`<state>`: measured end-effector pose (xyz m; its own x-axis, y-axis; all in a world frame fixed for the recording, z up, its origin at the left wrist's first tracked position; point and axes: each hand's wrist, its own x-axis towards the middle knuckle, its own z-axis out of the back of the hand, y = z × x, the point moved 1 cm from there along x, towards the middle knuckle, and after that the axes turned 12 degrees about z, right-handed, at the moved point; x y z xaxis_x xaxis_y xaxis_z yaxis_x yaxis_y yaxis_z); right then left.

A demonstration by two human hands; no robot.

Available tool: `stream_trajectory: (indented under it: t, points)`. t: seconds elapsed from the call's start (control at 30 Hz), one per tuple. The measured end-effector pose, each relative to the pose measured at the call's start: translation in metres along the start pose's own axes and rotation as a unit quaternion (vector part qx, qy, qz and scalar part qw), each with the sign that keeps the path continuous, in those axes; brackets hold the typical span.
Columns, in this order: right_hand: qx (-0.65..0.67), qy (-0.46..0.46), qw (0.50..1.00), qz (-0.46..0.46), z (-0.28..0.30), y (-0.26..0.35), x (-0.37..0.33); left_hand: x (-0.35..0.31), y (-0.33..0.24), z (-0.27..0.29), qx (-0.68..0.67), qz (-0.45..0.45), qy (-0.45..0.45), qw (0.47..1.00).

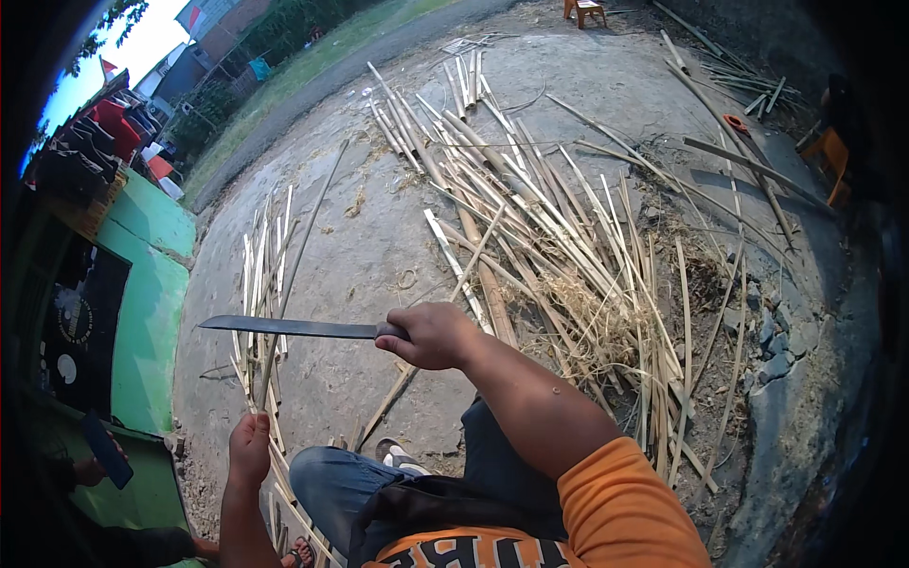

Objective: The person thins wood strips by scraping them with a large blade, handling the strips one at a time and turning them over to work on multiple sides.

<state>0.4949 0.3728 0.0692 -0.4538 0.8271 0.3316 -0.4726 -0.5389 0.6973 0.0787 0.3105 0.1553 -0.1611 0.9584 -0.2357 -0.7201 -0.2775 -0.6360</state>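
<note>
head camera: far out toward 8 o'clock, another person's hand holds a dark phone near a green wall. further right, loose bamboo strips lie on the ground. the left hand, at 8 o'clock, is closed around the lower part of a long thin strip, its forearm dropping toward 6; the strip's long axis slants up from the fist, its far end pointing between 12 and 1. across it lies the machete, nearly level, tip toward 9. near the middle, the right hand is wrapped around the machete's handle, thumb beside the blade end, forearm running toward 4. at 2 o'clock a big bamboo pile stretches from 11 to 5.
</note>
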Motion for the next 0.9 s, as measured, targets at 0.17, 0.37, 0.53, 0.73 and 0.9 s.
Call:
stream_trajectory:
  t: [0.17,0.37,0.53,0.73,0.9]
  points:
    - [0.004,-0.049,0.998,-0.045,0.003,-0.005,-0.002,-0.014,-0.003,-0.049,0.094,-0.05,-0.075,0.992]
    - [0.003,-0.08,0.993,-0.088,0.019,-0.005,-0.009,-0.013,-0.052,-0.065,0.121,-0.062,-0.035,0.99]
    - [0.016,-0.125,0.99,-0.057,0.01,-0.006,-0.011,0.002,-0.05,-0.071,0.064,-0.066,-0.003,0.996]
    - [-0.001,-0.108,0.99,-0.087,0.018,-0.004,-0.008,-0.004,-0.054,-0.078,0.038,-0.055,0.007,0.998]
    - [-0.007,-0.107,0.994,-0.024,0.011,-0.009,-0.006,0.001,-0.053,-0.074,-0.008,-0.042,0.027,0.999]
